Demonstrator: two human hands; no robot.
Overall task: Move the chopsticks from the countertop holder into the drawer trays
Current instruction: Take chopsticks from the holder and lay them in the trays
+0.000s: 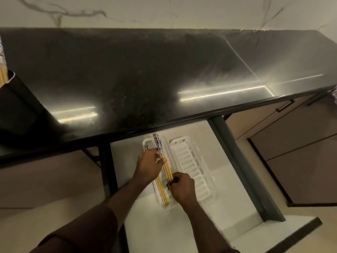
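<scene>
A bundle of bamboo chopsticks (pixel 160 148) with blue-and-white patterned tops is held over the left white tray (pixel 145 143) in the open drawer. My left hand (pixel 148 166) grips the bundle at its middle. My right hand (pixel 182 187) pinches its lower tips. More chopsticks (pixel 162 192) lie in that left tray beneath the hands. The right white tray (pixel 193 165) beside it shows bare ribbed slots. At the far left edge of the countertop stands the black holder (pixel 16 99) with more chopsticks (pixel 2 75) sticking out of it.
The black countertop (pixel 145 70) overhangs the back of the open drawer (pixel 237 161), whose dark side rail runs along the right. Closed cabinet fronts with a dark handle (pixel 284 105) lie to the right. A marble wall rises behind the counter.
</scene>
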